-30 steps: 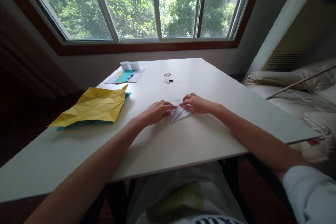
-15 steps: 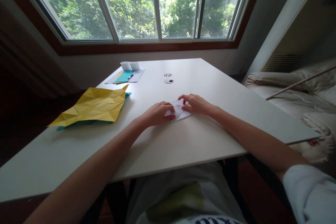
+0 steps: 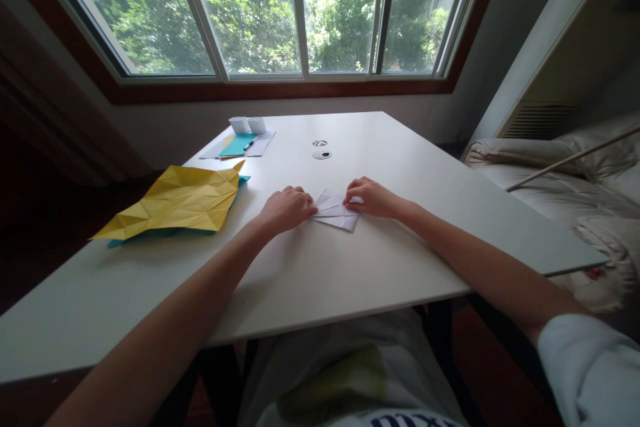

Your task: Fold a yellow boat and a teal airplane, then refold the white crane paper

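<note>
A small folded sheet of white paper [image 3: 334, 211] lies on the table between my hands, with crease lines and overlapping layers on its top. My left hand [image 3: 290, 207] grips its left corner, thumb and fingers closed on the edge. At the opposite side, my right hand [image 3: 371, 197] pinches the paper's right edge between thumb and fingertips. Part of each side of the sheet is hidden under the fingers.
On the white table [image 3: 300, 280], a creased yellow sheet [image 3: 185, 200] lies over a teal one [image 3: 165, 235] at left. Farther back are teal paper [image 3: 239, 145], a pen [image 3: 249, 145], folded white pieces [image 3: 248, 125] and a round metal fitting [image 3: 321, 155].
The white paper has turned, so its lower corner now points toward me. My left hand has slid left to the paper's corner, and my right fingers have closed on its right edge.
</note>
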{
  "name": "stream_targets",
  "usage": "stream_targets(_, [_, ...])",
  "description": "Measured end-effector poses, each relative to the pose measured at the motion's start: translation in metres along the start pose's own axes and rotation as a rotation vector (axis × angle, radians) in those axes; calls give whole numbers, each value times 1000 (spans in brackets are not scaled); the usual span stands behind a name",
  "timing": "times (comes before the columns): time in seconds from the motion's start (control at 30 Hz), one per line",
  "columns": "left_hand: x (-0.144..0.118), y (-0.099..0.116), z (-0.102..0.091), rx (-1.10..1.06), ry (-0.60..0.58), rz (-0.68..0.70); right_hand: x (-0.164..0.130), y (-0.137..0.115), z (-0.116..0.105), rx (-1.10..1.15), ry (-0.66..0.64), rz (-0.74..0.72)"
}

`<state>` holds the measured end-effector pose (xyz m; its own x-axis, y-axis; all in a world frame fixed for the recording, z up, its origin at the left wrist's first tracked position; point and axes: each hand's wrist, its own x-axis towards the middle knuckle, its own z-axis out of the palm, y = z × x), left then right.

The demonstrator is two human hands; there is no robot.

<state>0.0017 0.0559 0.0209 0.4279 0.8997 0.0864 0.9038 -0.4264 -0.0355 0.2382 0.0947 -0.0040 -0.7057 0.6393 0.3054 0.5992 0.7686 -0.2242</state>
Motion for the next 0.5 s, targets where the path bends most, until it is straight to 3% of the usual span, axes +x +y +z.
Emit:
stream_targets(0.2, [2, 5, -1, -28, 27, -65, 3, -1, 7, 70, 42, 82])
stream_targets(0.5, [-2, 17, -6, -64, 20, -210, 5, 1, 11, 93, 52, 80])
